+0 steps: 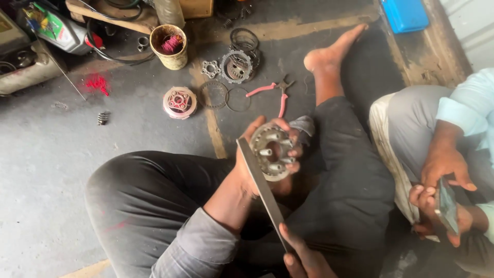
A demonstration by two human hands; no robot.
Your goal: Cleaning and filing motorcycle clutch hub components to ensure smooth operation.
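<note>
1. Head view: the left hand (257, 154) is clasped around a round metal clutch hub (271, 151) with raised posts, held above the person's lap, over the dark trousers (149, 201).
2. The right hand (303, 257), at the bottom edge, grips the lower end of a long flat metal file (262, 188) whose upper end lies against the hub's rim.
3. On the concrete floor (46, 170) beyond: pink-handled pliers (272, 91), clutch plates (237, 66), and a yellow tin (170, 46).
4. At the right edge, another person's hands (442, 190) hold a phone (446, 206).

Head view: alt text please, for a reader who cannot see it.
Seated on a concrete floor, a person's left hand holds a round metal clutch hub while the right hand lays a flat file against it; pink-handled pliers lie beyond.
</note>
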